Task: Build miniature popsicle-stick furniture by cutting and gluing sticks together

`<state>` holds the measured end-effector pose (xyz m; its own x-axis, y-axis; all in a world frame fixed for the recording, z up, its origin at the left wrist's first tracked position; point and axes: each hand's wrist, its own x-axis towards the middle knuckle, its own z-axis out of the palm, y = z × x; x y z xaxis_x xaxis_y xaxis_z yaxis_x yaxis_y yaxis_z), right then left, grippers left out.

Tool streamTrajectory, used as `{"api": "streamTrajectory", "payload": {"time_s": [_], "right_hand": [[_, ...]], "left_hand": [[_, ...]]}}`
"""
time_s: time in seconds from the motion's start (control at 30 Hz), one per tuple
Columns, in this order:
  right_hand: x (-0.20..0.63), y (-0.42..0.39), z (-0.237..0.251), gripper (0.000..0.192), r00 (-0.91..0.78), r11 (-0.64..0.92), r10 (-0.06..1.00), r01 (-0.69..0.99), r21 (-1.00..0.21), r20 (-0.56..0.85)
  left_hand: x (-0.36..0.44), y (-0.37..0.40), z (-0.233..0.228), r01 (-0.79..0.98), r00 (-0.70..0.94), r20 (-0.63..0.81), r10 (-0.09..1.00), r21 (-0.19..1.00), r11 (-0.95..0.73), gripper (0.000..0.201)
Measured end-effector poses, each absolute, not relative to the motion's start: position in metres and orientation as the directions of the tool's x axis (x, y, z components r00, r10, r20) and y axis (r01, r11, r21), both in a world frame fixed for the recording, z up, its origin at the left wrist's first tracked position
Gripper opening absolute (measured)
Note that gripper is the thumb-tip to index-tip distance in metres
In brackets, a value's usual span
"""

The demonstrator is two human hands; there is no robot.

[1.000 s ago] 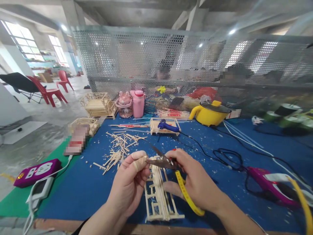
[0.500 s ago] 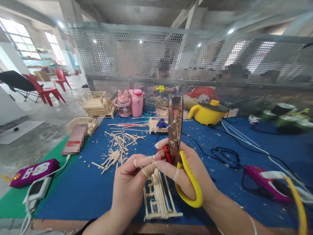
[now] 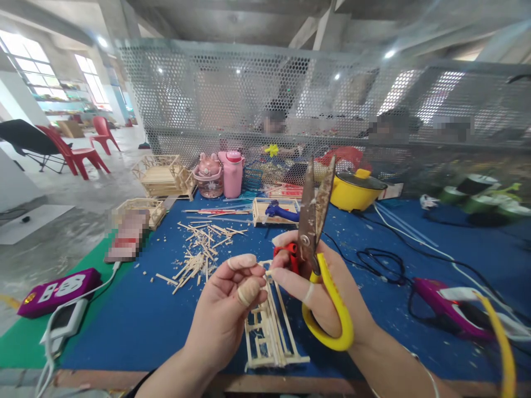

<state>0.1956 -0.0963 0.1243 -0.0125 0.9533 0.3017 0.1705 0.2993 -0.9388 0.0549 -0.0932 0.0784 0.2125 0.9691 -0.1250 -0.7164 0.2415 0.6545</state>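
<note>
— Gripping the scissors (image 3: 316, 221), is it, that right hand (image 3: 319, 287)?
— Yes. Fingers closed through the yellow handle, blades pointing up, slightly parted. Left hand (image 3: 228, 309) is loosely curled just beside it, fingertips (image 3: 249, 290) taped and pinched together; whether they hold anything, I cannot tell.
— And the stick frame (image 3: 269, 337)?
— Lying on the blue bench (image 3: 145, 315) directly under both hands, near the front edge.
— Around it?
— Scattered wooden sticks (image 3: 201, 249) farther back on the left, a yellow pot (image 3: 357, 190) behind, a purple power strip (image 3: 58, 290) far left.
</note>
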Motion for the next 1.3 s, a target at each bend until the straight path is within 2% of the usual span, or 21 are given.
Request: {"api": "streamTrajectory", "payload": {"time_s": [0.17,0.4,0.6,0.7,0.83,1.03,1.13,1.23,1.3], "right_hand": [[0.195,-0.098,0.126,0.025,-0.007,0.291,0.956,0.183,-0.939,0.294],[0.196,-0.096,0.123,0.025,-0.015,0.272,0.962,0.197,-0.942,0.274],[0.196,-0.097,0.121,0.024,-0.033,0.261,0.965,0.241,-0.935,0.26],[0.196,-0.098,0.121,0.025,-0.035,0.273,0.961,0.243,-0.931,0.273],[0.193,-0.1,0.122,0.025,-0.05,0.258,0.966,0.213,-0.943,0.253],[0.195,-0.102,0.117,0.028,-0.081,0.25,0.968,0.184,-0.951,0.239],[0.207,-0.101,0.107,0.04,-0.137,0.368,0.93,0.313,-0.876,0.342],[0.218,-0.1,0.094,0.051,-0.21,0.486,0.87,0.522,-0.701,0.447],[0.221,-0.102,0.086,0.056,-0.254,0.517,0.848,0.592,-0.618,0.466]], "left_hand": [[0.053,-0.091,0.076,-0.695,0.177,-0.015,0.984,0.707,0.136,0.03],[0.054,-0.092,0.076,-0.73,0.163,-0.132,0.978,0.651,0.209,0.036],[0.054,-0.092,0.076,-0.733,0.177,-0.115,0.977,0.647,0.209,0.033],[0.054,-0.093,0.073,-0.692,0.127,-0.044,0.991,0.712,0.12,0.035],[0.058,-0.1,0.073,-0.57,0.013,0.07,0.997,0.82,-0.05,0.06],[0.065,-0.107,0.08,-0.481,-0.254,0.145,0.956,0.839,-0.255,0.04],[0.06,-0.099,0.08,-0.533,-0.169,0.125,0.978,0.823,-0.197,0.038],[0.055,-0.09,0.08,-0.64,-0.08,0.064,0.995,0.761,-0.101,0.034],[0.055,-0.087,0.08,-0.701,-0.061,0.024,0.998,0.711,-0.06,0.035]]}}
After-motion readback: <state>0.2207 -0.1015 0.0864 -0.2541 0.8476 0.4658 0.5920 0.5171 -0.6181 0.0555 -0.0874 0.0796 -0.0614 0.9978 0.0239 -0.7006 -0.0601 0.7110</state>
